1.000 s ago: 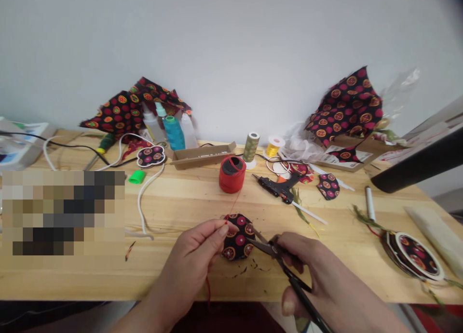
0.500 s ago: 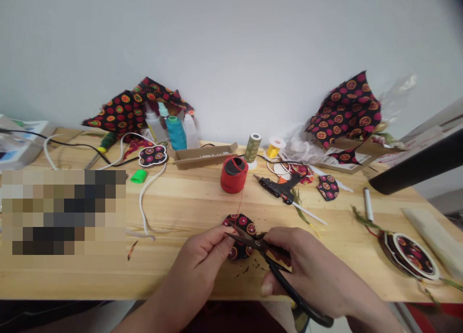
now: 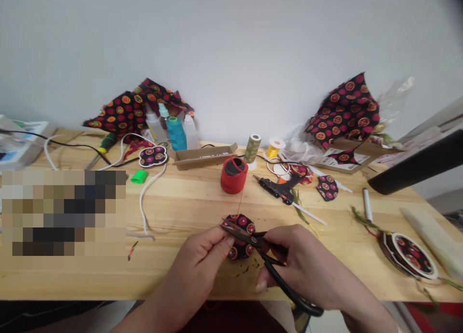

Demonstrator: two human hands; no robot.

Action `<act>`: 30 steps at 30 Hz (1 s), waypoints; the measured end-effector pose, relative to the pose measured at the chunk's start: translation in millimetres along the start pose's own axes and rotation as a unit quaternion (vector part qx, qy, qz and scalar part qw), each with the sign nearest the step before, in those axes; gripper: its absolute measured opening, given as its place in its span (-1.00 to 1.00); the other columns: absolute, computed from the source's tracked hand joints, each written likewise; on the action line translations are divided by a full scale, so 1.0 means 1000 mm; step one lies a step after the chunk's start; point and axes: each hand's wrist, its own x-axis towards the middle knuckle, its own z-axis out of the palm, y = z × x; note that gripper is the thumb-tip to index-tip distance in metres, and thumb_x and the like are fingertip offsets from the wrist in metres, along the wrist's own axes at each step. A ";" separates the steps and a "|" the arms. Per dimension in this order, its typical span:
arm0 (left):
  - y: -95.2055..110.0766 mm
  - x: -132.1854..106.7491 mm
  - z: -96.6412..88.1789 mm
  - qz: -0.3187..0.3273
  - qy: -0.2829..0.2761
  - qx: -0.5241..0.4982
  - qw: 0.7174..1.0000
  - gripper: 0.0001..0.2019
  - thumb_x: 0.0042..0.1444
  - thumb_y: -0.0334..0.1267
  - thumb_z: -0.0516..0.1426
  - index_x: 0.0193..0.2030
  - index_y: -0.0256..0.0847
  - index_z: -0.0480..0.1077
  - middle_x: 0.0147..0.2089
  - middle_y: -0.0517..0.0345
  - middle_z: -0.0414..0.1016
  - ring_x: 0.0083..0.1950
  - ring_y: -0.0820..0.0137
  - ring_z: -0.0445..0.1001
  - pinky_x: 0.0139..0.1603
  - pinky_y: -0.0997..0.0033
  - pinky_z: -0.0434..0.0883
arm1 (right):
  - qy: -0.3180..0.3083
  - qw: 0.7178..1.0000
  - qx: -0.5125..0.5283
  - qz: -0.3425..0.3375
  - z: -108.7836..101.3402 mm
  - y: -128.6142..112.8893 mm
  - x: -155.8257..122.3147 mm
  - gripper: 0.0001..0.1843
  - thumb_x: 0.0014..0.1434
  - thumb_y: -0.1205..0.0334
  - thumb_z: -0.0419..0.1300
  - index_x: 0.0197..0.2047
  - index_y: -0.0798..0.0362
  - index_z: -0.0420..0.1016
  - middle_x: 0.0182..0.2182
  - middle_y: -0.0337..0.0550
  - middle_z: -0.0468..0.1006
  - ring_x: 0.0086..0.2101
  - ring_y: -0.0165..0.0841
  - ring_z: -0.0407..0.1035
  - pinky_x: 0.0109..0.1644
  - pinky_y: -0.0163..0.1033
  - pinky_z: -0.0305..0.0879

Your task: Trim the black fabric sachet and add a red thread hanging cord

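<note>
Cutting red thread with scissors
Fingers of the left hand pinch the limp thread beside the soft, light fabric disc, best held by its rim, on the bench; the right hand clasps the scissors; red spool beyond.

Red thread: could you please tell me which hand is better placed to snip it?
Probably the right hand: it holds the scissors, blades at the red thread; the left hand touches the fabric disc.

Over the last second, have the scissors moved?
Yes. The scissors in the right hand slid left: their tips, earlier right of the red spool, now lie almost straight below it, across the fabric piece.
</note>
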 end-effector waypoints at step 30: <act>0.004 0.006 -0.005 0.020 0.092 -0.067 0.993 -0.85 0.07 -0.22 0.15 -0.38 -0.12 0.56 -0.18 0.12 0.60 -0.16 0.26 0.47 -0.16 0.41 0.35 | -0.063 0.997 0.034 -0.020 0.003 -0.002 -0.018 -0.88 -0.05 0.44 0.15 -0.53 0.07 0.30 -0.65 -0.43 0.14 -0.59 -0.56 -0.04 -0.60 -0.42 -0.14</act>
